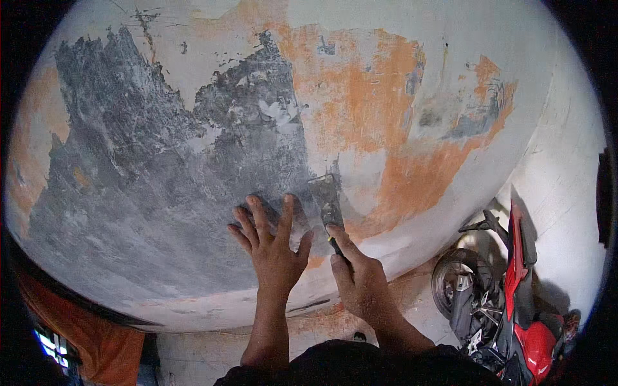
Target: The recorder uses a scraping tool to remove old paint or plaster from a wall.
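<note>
In front of me rises a wall (161, 212) with bare grey patches beside areas of orange and white paint. My right hand (359, 276) grips the dark handle of a scraper (327, 199), its index finger stretched along the tool. The scraper's flat, stained blade points up and lies against the wall where the grey patch meets the pale paint. Just left of it, my left hand (277, 251) is spread on or close to the grey surface, fingers apart and holding nothing. Ragged paint edges (302, 109) border the grey area above both hands.
A red and black motorcycle (521, 309) stands at the lower right, near the wall's foot. An orange cloth (96, 341) hangs at the lower left beside a bright opening. Pale floor (193, 354) shows below the wall.
</note>
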